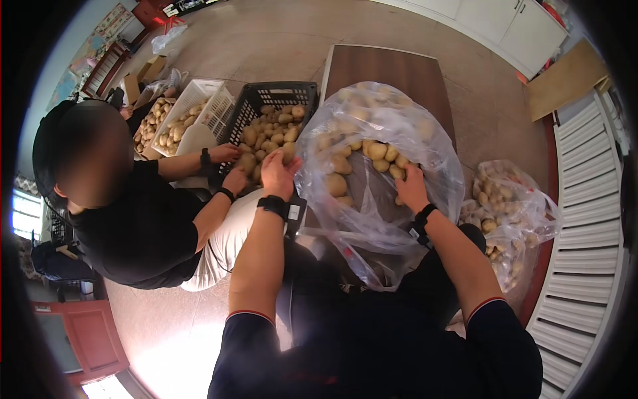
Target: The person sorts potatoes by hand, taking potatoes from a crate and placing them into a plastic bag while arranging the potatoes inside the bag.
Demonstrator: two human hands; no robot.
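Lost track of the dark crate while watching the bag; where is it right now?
In the head view, the black crate stands left of the clear bag, right beside the white crate.

The crate (304,91) at upper center is black, the one (224,106) left of it white. Tan potatoes (271,130) fill the black one. The tabletop (382,58) is dark brown, the lower-left door (100,339) red, the upper-right cabinets (488,23) white.
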